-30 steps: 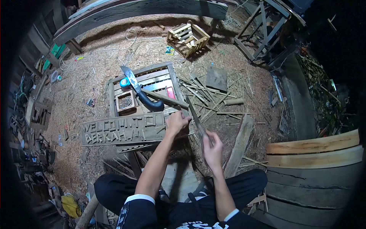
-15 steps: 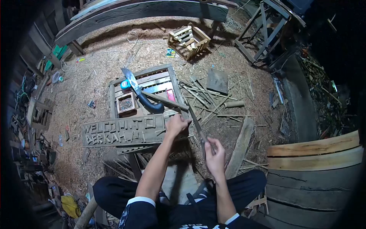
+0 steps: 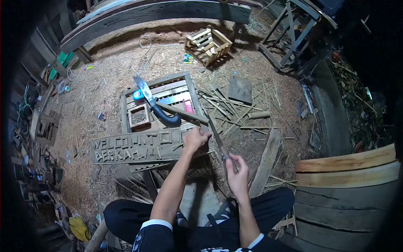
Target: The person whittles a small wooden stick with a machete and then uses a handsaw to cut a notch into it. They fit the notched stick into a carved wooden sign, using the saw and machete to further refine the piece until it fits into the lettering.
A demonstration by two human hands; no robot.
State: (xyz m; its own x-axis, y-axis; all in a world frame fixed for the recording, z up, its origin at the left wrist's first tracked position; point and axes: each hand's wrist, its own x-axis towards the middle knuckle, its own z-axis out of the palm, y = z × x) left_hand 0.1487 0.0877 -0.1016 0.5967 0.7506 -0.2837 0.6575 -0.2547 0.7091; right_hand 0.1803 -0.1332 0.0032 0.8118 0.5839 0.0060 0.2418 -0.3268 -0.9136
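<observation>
A carved wooden sign (image 3: 126, 148) with raised stick letters reading roughly "WELCOM.TO BERKAH" lies across the near side of a slatted wooden stand (image 3: 188, 86). My left hand (image 3: 194, 140) is closed at the sign's right end; whatever its fingers pinch is hidden. My right hand (image 3: 237, 172) grips a long, narrow, dark blade-like tool (image 3: 218, 140), its far end angled up and left, past my left hand. Beyond the sign, a large knife (image 3: 157, 103) with a black handle rests on the stand, close to a wooden strip (image 3: 184, 112).
On the stand are a small wooden box (image 3: 139, 116) of small bits, a blue round container (image 3: 137, 95) and a red item (image 3: 187, 106). Thin sticks (image 3: 222, 103) and a dark square board (image 3: 240, 90) lie to the right. A slatted crate (image 3: 208, 46) stands farther off; planks (image 3: 344, 178) are at right.
</observation>
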